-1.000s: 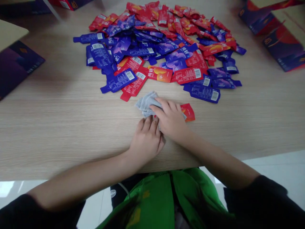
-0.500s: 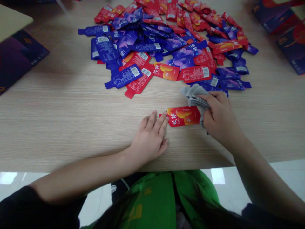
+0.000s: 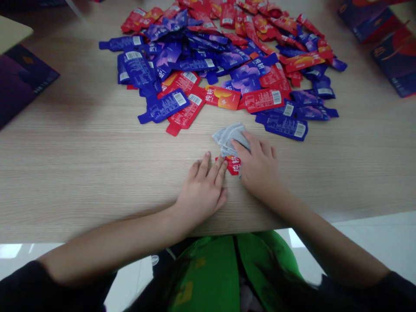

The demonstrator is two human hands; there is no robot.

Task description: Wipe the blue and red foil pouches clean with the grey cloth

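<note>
Red printed film seems to form the pouch (image 3: 233, 165), which lies on the table (image 3: 97, 173) at the near side of the pile (image 3: 195, 65), apart from it; only its tapered end shows. The left hand (image 3: 202, 188) rests low with its fingers slightly spread, two tips on the pouch's narrow neck, pinning it rather than gripping. The right hand (image 3: 261, 167), also at the near side of the pile, has its fingers bent around a bunched grey cloth (image 3: 231, 136) that covers the rest of the pouch. Judging by its like in the pile, the pouch should be light, flexible and hard to break, apt to slide unless held down; whether it is filled cannot be told. The neck looks the surest hold, since it leaves the body free, while a hard squeeze midway might crease the film. The cloth appears soft and limp, handled best as a wad.
</note>
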